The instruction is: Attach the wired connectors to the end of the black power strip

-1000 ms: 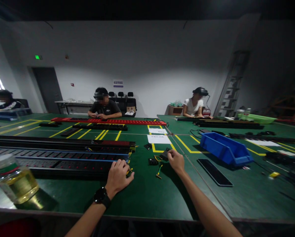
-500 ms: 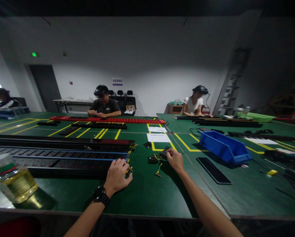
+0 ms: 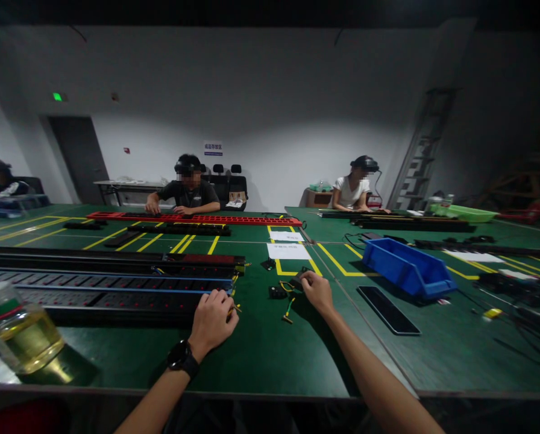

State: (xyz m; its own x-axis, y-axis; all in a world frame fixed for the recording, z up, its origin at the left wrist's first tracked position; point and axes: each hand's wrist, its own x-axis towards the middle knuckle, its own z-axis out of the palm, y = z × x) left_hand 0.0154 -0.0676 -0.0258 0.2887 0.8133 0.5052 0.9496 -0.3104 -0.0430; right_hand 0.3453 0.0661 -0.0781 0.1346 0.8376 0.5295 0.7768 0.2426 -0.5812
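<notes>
My left hand (image 3: pixel 212 322), a dark watch on its wrist, lies with curled fingers over the right end of the nearest long black strip (image 3: pixel 152 303), which has rows of red dots. Yellow wire ends (image 3: pixel 234 308) stick out beside its thumb. With closed fingertips, my right hand (image 3: pixel 319 293) grips a small black part (image 3: pixel 299 278) that rests on or just above the table. A yellow wire loop joins this part to a small black block (image 3: pixel 278 292) on its left. Near them lies a short green-yellow wire (image 3: pixel 289 310). The right fingertips are partly hidden.
A bottle of yellow liquid (image 3: pixel 30 337) stands at the near left. To the right are a phone (image 3: pixel 387 308) and a blue bin (image 3: pixel 405 268). Paper sheets (image 3: pixel 288 251) and a red rail (image 3: pixel 197 219) lie farther back. Co-workers (image 3: pixel 189 191) sit across the table.
The whole view has shifted slightly. My left thumb sits a little closer to the wire ends, while my right hand keeps its grip. The co-worker opposite has moved a hand leftward along the red rail.
</notes>
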